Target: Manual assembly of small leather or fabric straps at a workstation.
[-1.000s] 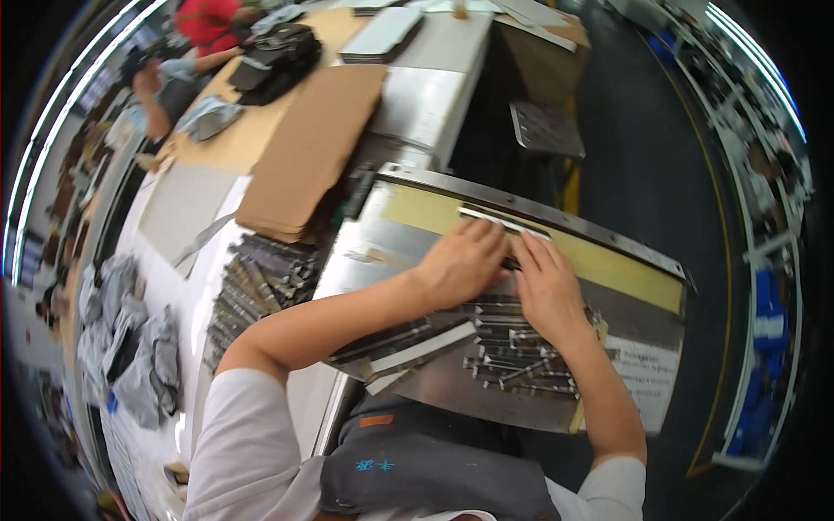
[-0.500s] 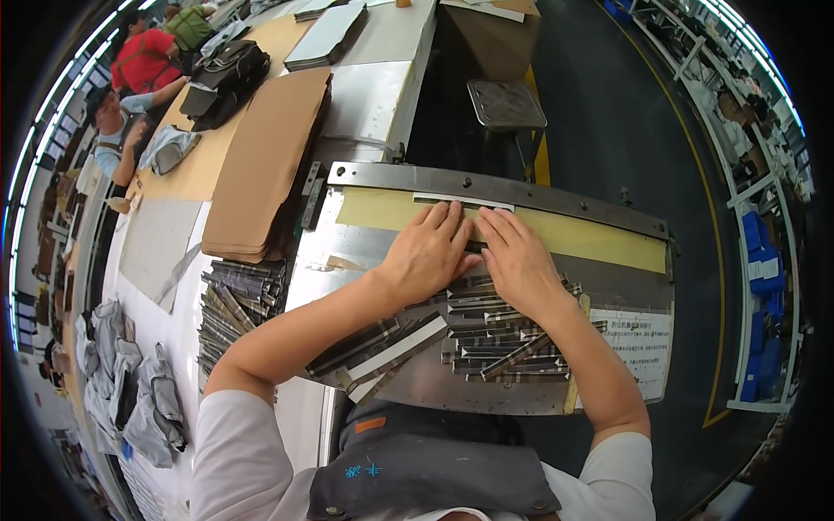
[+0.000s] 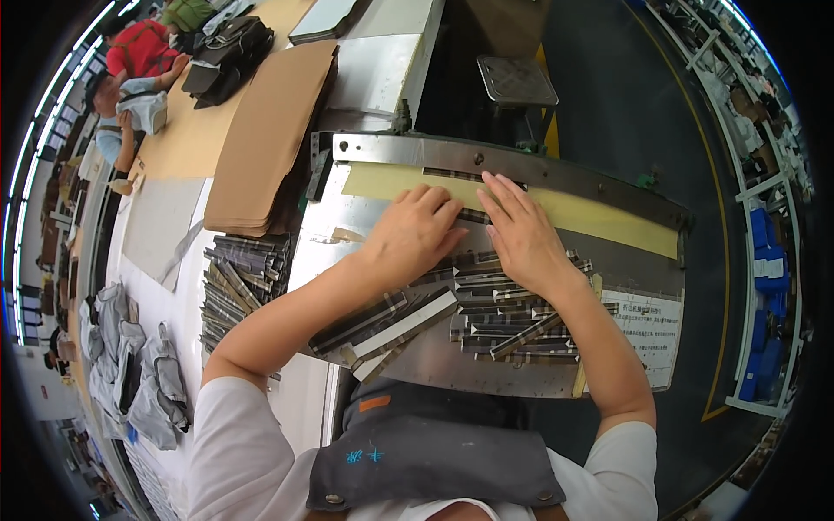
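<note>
A dark patterned strip (image 3: 452, 174) lies along the metal bar (image 3: 400, 153) at the far edge of the metal work plate, over a yellow band (image 3: 608, 222). My right hand (image 3: 528, 236) lies with its fingers stretched forward, the longest tips touching the strip's right part. Bent fingers and a thumb close my left hand (image 3: 408, 233) around the left end of a second dark strip (image 3: 474, 215). That strip runs across to the right hand, whose fingers hide its other end. Several more dark strips (image 3: 495, 334) lie loosely piled on the plate below the hands.
A pale strip (image 3: 404, 328) lies slantwise on the plate's near left. Left of the plate are another heap of strips (image 3: 243, 278) and stacked brown sheets (image 3: 269, 139). A stool (image 3: 517, 81) stands beyond the bar. Other people work at the far left, near a black bag (image 3: 228, 61).
The pale strip face at the bar now shows dark and patterned. My left hand has drawn back from the bar and bent its fingers; the right fingers still reach toward it. The view has shifted slightly.
</note>
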Motion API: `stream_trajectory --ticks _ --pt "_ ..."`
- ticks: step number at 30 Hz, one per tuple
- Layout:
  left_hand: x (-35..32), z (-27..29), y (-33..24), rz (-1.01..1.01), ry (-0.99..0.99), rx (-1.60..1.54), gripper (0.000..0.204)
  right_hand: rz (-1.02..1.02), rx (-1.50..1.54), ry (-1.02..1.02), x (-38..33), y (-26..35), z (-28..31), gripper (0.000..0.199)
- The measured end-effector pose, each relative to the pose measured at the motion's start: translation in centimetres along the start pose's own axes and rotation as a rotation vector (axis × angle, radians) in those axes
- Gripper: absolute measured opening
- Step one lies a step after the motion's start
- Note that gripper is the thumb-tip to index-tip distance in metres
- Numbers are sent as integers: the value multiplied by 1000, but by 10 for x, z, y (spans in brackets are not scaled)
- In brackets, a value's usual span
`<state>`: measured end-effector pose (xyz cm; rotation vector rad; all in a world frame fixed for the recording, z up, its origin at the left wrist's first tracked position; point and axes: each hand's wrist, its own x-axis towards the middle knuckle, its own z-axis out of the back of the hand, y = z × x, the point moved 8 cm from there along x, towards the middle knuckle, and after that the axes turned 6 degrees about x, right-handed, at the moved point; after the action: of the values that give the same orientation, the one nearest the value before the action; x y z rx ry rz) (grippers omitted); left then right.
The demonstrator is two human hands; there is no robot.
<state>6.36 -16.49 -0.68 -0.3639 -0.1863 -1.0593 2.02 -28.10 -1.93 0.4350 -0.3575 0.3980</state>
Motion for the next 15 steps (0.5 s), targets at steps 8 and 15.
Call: stream_trajectory --ticks 8,15 --pt "-53 8 11 159 202 -154 30 -172 160 180 -4 -6 -3 57" --pt "-58 34 -14 95 83 -233 39 -120 26 491 -25 43 -9 81"
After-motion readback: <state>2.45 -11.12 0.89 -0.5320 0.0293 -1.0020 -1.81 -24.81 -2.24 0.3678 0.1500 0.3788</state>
